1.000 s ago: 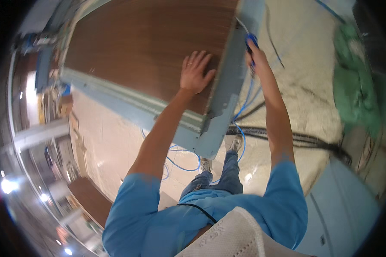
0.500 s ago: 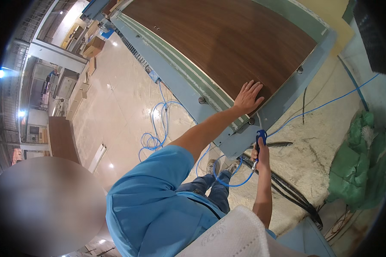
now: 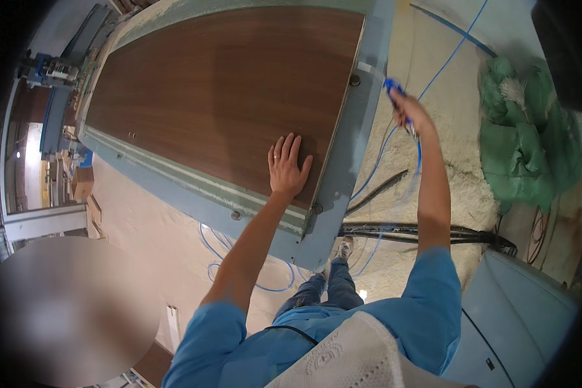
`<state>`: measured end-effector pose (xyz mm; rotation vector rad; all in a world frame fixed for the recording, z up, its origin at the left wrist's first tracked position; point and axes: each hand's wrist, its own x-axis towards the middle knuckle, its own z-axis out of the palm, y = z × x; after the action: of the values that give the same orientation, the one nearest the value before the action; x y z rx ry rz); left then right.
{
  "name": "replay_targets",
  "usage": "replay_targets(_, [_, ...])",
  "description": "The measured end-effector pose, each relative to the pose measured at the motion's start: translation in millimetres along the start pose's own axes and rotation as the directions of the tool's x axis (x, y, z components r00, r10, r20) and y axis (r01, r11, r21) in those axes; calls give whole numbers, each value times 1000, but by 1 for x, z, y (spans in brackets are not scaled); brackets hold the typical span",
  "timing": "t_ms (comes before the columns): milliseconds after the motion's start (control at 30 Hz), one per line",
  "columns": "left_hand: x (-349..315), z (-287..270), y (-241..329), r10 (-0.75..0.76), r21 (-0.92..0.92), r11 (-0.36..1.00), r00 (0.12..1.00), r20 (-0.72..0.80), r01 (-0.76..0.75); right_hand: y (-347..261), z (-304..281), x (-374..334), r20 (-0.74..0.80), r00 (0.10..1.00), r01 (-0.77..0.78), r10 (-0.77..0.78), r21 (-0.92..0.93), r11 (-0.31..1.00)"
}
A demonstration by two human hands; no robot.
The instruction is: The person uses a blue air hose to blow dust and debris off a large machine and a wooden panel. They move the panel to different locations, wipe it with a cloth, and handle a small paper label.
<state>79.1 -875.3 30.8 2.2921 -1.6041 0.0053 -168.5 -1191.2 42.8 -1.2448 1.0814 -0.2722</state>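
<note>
The left hand [image 3: 289,165] lies flat on the brown panel [image 3: 226,84], fingers slightly apart and gripping nothing, close to the panel's lower right corner near the centre of the frame. It also rests on the panel near that corner in both earlier frames. The right hand [image 3: 412,111] is closed around a blue air gun [image 3: 392,87] in the upper right, its pale, blurred nozzle pointing left toward the panel's right edge. Half a second ago the air gun was down by the panel's near corner, just below the left hand; now it is well up along the right side, about where it was a second ago, and the right arm reaches out farther. The view has turned too, so the panel, which leaned toward the upper right in the previous frame, now fills the upper left and centre. The panel sits on a light-blue table [image 3: 343,174], with a green border [image 3: 149,26] showing around it. A blue hose [image 3: 452,58] slants down from the top right, and loops of blue hose lie on the floor at lower centre. Black cables [image 3: 420,233] run across right of centre, and a green bundle [image 3: 520,155] stands at the far right.
</note>
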Motion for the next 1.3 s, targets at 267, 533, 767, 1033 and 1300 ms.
replay_targets(267, [9, -3, 3, -11, 43, 999, 999, 51, 9, -65, -24, 165, -198, 980, 76, 18, 458, 886])
replay_targets(533, [4, -2, 1, -11, 6, 1000, 999, 31, 11, -25, 23, 129, -8, 996, -69, 85, 516, 854])
replay_targets(767, [-3, 1, -1, -6, -10, 1000, 998, -60, 5, 88, 112, -42, 175, 977, -207, 125, 607, 767])
replay_targets(1033, [-28, -8, -13, -50, -375, 925, 998, 40, 62, 139, 151, -251, 456, 751, -633, 477, 296, 715])
replay_targets(1300, [57, -68, -223, 165, -339, 929, 986, 17, -150, -51, 187, -270, 300, 779, -391, 551, -454, 800])
